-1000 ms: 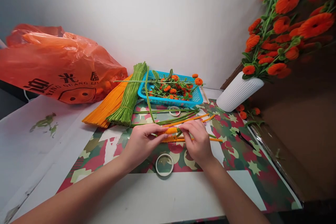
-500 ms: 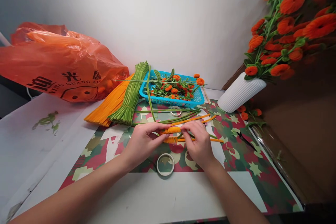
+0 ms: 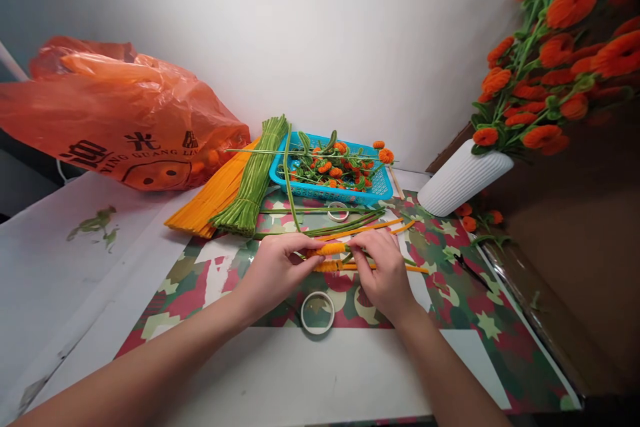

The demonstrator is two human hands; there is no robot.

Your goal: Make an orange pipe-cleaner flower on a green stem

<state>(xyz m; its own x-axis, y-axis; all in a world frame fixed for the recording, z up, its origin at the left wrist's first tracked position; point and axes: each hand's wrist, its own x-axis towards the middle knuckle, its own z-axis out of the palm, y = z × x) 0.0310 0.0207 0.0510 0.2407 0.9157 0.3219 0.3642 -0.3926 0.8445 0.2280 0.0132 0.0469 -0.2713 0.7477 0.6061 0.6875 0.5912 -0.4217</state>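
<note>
Between my hands is a coiled orange pipe cleaner (image 3: 332, 249). My left hand (image 3: 280, 268) pinches its left end between thumb and forefinger. At the other end, the thumb and fingers of my right hand (image 3: 384, 272) close on a short green piece that sticks out of the coil. Just below lies a second orange coil (image 3: 327, 267) on the table. Loose orange pipe cleaners (image 3: 410, 269) and green pipe cleaners (image 3: 350, 221) lie around and behind my fingers, partly hidden by them.
Tape rolls (image 3: 317, 313) lie in front of and behind my hands. Farther back are a blue basket (image 3: 325, 193) of small flowers, green (image 3: 245, 197) and orange bundles (image 3: 197, 210), and a red plastic bag (image 3: 130, 113). A white vase (image 3: 463, 177) and black scissors (image 3: 470, 270) are at right.
The view has shifted slightly, so everything sits a little farther right. A bit of green now shows between the coil and my right fingertips. Both hands keep their pinch.
</note>
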